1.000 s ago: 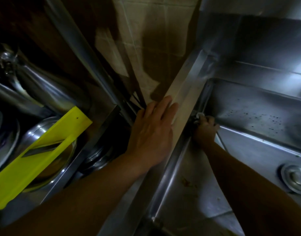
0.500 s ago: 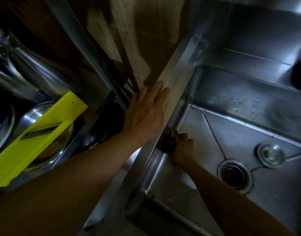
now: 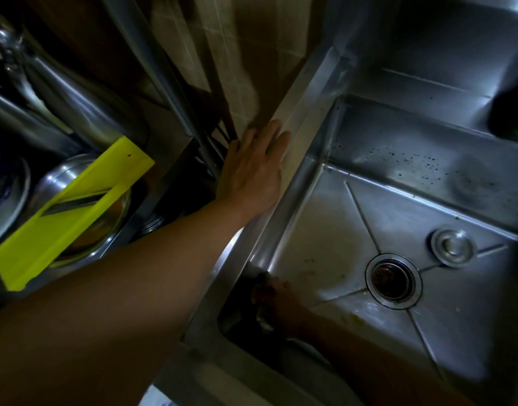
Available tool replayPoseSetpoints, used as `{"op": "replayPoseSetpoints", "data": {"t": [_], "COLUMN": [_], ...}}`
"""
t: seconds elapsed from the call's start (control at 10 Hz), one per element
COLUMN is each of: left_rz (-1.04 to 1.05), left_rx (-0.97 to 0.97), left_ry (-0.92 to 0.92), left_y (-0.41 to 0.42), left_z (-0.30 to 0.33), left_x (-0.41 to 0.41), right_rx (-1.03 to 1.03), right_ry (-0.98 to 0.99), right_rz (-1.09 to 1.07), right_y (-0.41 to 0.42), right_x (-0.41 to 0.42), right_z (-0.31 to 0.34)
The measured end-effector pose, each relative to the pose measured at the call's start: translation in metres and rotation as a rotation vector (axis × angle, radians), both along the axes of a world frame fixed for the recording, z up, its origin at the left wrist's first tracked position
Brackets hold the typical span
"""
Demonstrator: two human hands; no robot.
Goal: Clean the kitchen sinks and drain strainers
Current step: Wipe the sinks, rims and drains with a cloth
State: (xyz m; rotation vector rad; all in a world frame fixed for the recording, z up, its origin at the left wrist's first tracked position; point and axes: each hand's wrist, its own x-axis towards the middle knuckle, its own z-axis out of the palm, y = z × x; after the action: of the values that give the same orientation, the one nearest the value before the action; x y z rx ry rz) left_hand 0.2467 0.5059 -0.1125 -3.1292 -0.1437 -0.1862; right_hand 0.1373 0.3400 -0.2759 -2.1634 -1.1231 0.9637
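A stainless steel sink (image 3: 325, 230) fills the right half of the head view. Its open drain (image 3: 394, 281) sits in the basin floor, and a round metal drain stopper (image 3: 452, 247) lies beside it to the upper right. My left hand (image 3: 253, 174) rests flat with straight fingers on the sink's left rim. My right hand (image 3: 277, 303) is down in the dark near-left corner of the basin, fingers curled round a small scrubbing thing that is mostly hidden. Dark specks dot the back wall.
A yellow slicer (image 3: 73, 212) lies on metal bowls (image 3: 85, 230) in a rack left of the sink. Steel utensils and rods stand between rack and tiled wall (image 3: 231, 68). A dark object (image 3: 509, 112) sits on the ledge at far right.
My right hand has slid along the left wall of the basin from the far corner to the near corner. The view has shifted, showing the drain and stopper. My left hand stays on the rim.
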Motion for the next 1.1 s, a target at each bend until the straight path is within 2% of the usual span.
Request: {"op": "replayPoseSetpoints", "data": {"t": [0.1, 0.3, 0.4, 0.5, 0.7, 0.8, 0.9, 1.0, 1.1], "left_rz": [0.001, 0.011, 0.014, 0.019, 0.014, 0.011, 0.004, -0.006, -0.009], "left_rx": [0.003, 0.005, 0.000, -0.008, -0.018, -0.020, -0.020, -0.025, -0.031], "left_ry": [-0.001, 0.004, 0.014, 0.012, 0.018, 0.014, 0.010, 0.013, 0.009], "left_y": [-0.001, -0.001, -0.002, -0.002, -0.003, -0.003, -0.002, -0.001, -0.001], "left_z": [0.000, 0.002, 0.002, 0.002, 0.001, 0.002, 0.001, 0.000, -0.001], "left_x": [0.000, -0.002, -0.002, -0.002, 0.001, 0.002, 0.002, 0.002, 0.003], "right_rx": [-0.092, -0.178, -0.232, -0.319, -0.271, -0.288, -0.251, -0.285, -0.288], "right_ry": [0.033, -0.060, -0.063, 0.039, -0.009, -0.142, -0.274, -0.294, -0.367], "right_rz": [0.219, 0.163, 0.182, 0.175, 0.203, 0.096, -0.178, -0.282, -0.272], "right_y": [0.002, -0.003, -0.023, -0.040, -0.046, -0.045, -0.041, -0.038, -0.042], "right_x": [-0.003, -0.008, -0.004, 0.004, 0.046, 0.089, 0.126, 0.134, 0.115], "right_z": [-0.002, -0.004, 0.016, 0.020, 0.040, 0.037, 0.023, 0.007, -0.004]}}
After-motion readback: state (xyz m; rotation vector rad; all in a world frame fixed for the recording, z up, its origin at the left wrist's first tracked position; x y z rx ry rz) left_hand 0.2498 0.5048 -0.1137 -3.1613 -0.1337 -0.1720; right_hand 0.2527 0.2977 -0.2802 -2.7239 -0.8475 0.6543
